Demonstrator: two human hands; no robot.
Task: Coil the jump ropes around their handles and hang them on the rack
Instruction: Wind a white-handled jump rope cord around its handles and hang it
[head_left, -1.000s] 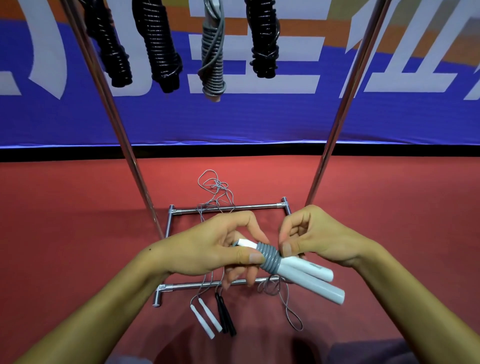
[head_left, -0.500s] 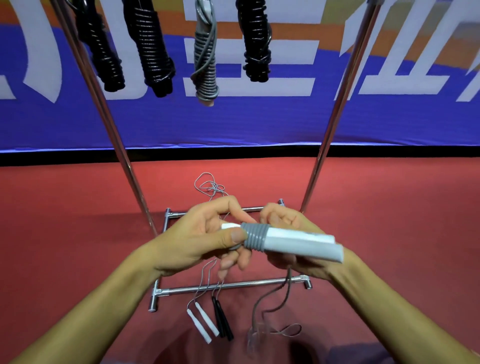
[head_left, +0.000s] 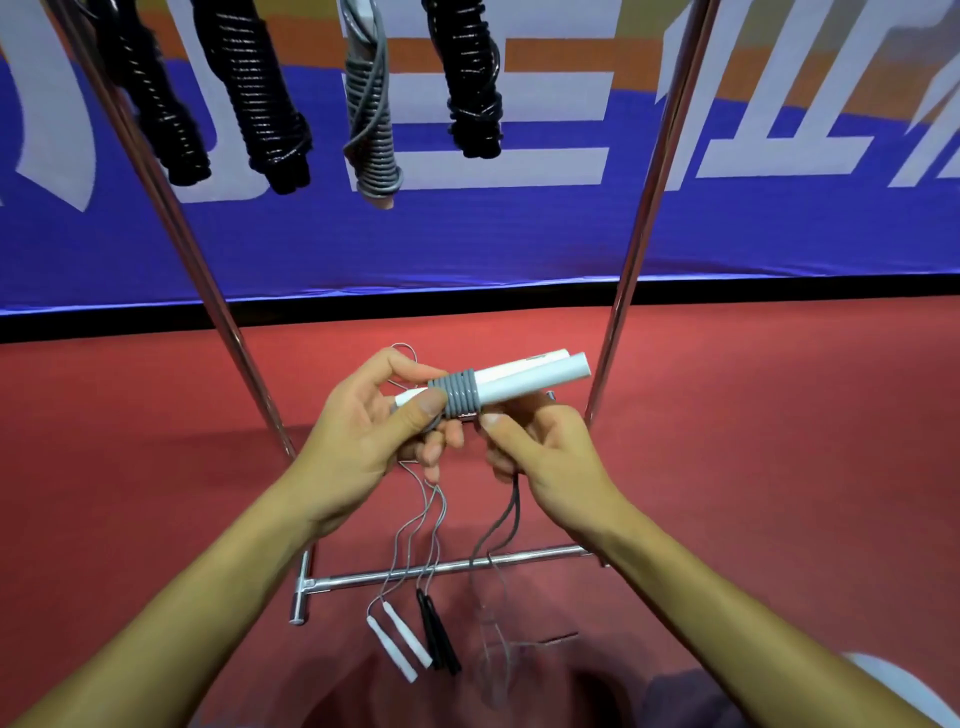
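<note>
left hand (head_left: 371, 431) grips white handles (head_left: 524, 382) | right hand (head_left: 540, 449) apparently pinches grey rope (head_left: 501, 525)

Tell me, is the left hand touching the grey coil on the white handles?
Touching. The head view shows the left hand's thumb pressed against the grey coil wound round the white handles.

Four coiled ropes (head_left: 372, 119) are hanging across the left and middle of the rack, between its two slanting poles (head_left: 644, 208); room is staying open right of them. Below, loose handles (head_left: 413, 642) and cords are cluttering the floor (head_left: 779, 441) by the base bar (head_left: 447, 567).
</note>
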